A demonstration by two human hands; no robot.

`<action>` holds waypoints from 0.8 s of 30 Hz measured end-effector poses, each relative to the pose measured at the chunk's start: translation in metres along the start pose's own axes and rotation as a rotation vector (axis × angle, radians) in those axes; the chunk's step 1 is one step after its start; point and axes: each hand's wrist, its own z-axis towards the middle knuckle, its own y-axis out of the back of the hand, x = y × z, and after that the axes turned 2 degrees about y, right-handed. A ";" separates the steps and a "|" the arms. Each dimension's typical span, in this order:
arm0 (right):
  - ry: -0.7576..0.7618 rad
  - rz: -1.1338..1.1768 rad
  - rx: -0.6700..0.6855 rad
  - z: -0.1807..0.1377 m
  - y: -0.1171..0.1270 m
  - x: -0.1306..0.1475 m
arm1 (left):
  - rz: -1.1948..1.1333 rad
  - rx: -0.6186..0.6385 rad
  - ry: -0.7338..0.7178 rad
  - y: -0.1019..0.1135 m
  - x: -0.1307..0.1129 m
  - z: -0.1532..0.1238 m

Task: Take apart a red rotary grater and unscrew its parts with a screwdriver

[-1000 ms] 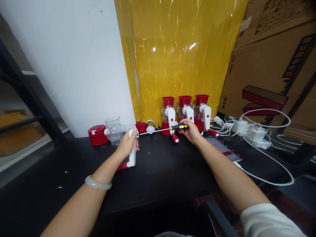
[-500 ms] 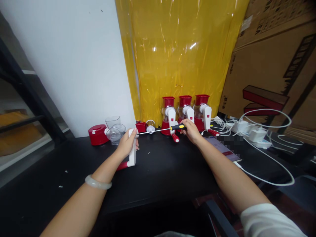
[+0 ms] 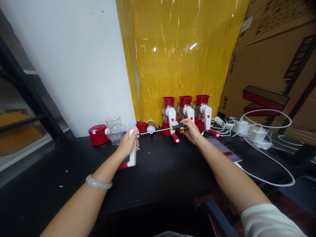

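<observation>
White board (image 3: 74,65), yellow curtain (image 3: 180,49) and printed carton (image 3: 266,72) stand behind a black table (image 3: 160,177). Along it sit a red base (image 3: 97,135), clear container (image 3: 116,133) and three red-topped grinders (image 3: 185,101). The left hand (image 3: 128,143) grips a white crank (image 3: 133,153); the right hand (image 3: 190,132) pinches a screwdriver (image 3: 177,127), tip at the crank's upper end.

The light is soft and a bit dim. The white board (image 3: 74,65) is the brightest big thing. Shiny white spots glare on the yellow sheet (image 3: 182,69). The table (image 3: 168,174) looks very dark, and it is almost black under its front edge. The middle is fairly clear. Near the sides, the shelf (image 3: 24,153) and the big box (image 3: 261,62) lean and look stretched and fuzzy. Little blocky squares hide a patch by the tablet (image 3: 217,145).
</observation>
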 end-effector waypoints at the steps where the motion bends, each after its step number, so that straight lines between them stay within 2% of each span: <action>1: 0.004 0.002 0.005 0.000 0.000 0.000 | 0.000 -0.001 -0.001 0.000 0.000 0.000; 13: 0.087 -0.151 -0.029 0.005 0.002 -0.006 | -0.017 -0.011 0.018 0.000 -0.002 0.001; 24: 0.004 -0.010 -0.037 0.001 -0.002 0.000 | -0.003 -0.009 0.017 -0.001 -0.003 -0.001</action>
